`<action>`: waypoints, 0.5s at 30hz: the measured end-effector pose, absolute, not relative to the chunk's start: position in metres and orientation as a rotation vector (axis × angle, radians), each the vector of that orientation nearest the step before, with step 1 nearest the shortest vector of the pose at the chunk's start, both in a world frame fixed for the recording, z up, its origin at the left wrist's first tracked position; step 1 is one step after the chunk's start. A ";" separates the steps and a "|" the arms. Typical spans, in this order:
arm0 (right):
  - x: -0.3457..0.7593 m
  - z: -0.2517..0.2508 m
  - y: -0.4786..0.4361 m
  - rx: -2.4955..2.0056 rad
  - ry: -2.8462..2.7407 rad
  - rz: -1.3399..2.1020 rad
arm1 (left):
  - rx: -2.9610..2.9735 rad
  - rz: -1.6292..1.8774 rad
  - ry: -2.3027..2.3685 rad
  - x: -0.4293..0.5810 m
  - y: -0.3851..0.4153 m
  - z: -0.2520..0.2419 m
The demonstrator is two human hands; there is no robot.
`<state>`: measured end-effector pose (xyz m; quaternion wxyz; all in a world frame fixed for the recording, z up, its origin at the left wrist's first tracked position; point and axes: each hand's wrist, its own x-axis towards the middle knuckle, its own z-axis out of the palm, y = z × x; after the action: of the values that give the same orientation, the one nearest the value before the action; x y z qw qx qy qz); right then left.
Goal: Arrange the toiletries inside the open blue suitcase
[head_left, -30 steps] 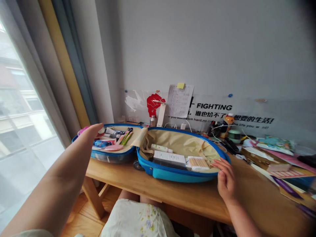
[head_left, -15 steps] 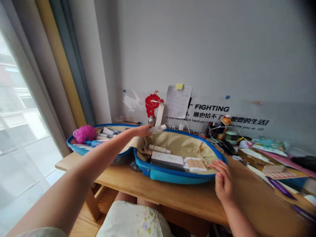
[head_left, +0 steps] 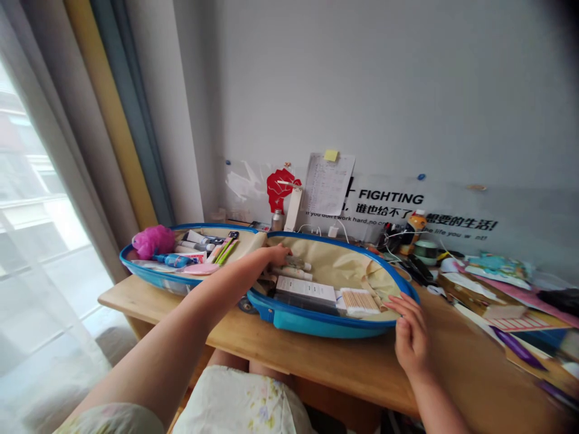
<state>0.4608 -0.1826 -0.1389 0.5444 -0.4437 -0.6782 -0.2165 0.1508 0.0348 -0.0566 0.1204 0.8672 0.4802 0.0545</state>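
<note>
A blue suitcase (head_left: 325, 328) lies spread on the desk, both beige-lined halves facing up. My left hand (head_left: 280, 255) is inside its right half, closed on a small clear bottle (head_left: 297, 263) with a white cap. Just under that bottle lies a pale tube (head_left: 294, 273). In front of them are a white and dark box (head_left: 305, 290) and a pack of cotton swabs (head_left: 359, 300). My right hand (head_left: 411, 328) rests at the right rim with its fingers stretched over the edge, holding nothing.
The left half carries a pink bath puff (head_left: 154, 242), a blue bottle (head_left: 175, 260), green toothbrushes (head_left: 227, 252) and several tubes. Along the wall stand a silver bottle (head_left: 277, 220) and an orange bottle (head_left: 415, 228). Papers and packets crowd the right of the desk (head_left: 461, 361).
My left hand has lowered the clear bottle from above the far rim into the right half, beside the pale tube. My right hand stays at the rim.
</note>
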 end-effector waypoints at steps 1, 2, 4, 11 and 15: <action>0.461 -0.140 -0.183 -1.059 -1.606 -0.506 | 2.538 0.125 1.396 0.151 0.036 -0.057; 0.462 -0.140 -0.182 -1.065 -1.607 -0.501 | 2.544 0.079 1.381 0.151 0.036 -0.057; 0.463 -0.141 -0.182 -1.067 -1.612 -0.498 | 2.566 0.036 1.349 0.152 0.038 -0.057; 0.463 -0.141 -0.182 -1.047 -1.628 -0.526 | 2.660 0.026 1.342 0.153 0.042 -0.060; 0.462 -0.140 -0.183 -1.059 -1.626 -0.520 | 2.618 -0.004 1.353 0.153 0.042 -0.063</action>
<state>0.4623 -0.1825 -0.1402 0.5366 -0.4447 -0.6830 -0.2184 0.1533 0.0416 -0.0627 0.0971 0.8842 0.4569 -0.0014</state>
